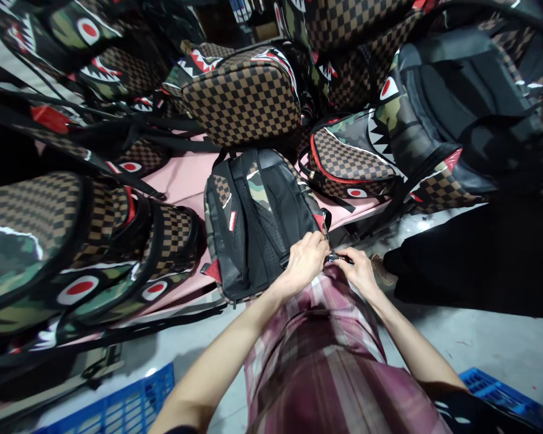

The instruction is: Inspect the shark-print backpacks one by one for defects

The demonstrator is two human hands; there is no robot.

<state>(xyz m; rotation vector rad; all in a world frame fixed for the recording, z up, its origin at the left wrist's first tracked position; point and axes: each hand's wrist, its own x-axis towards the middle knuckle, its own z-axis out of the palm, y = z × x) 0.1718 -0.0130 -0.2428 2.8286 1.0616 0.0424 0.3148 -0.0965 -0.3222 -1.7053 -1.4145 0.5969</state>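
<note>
A backpack [253,223] with a black padded back, camouflage and brown checker panels lies back-up on the pink table [181,178], right in front of me. My left hand [305,259] is closed on its lower right edge, by the strap end. My right hand [359,268] pinches a small dark piece, a strap end or buckle, right beside the left hand. Both hands meet at the bag's near corner, above my plaid shirt.
Several matching shark-mouth checker backpacks [244,93] are piled around on the table, left [72,247], back and right [425,120]. Blue plastic crates [113,410] stand on the grey floor at the lower left and lower right [502,395]. Another person's shoe [382,271] shows at the right.
</note>
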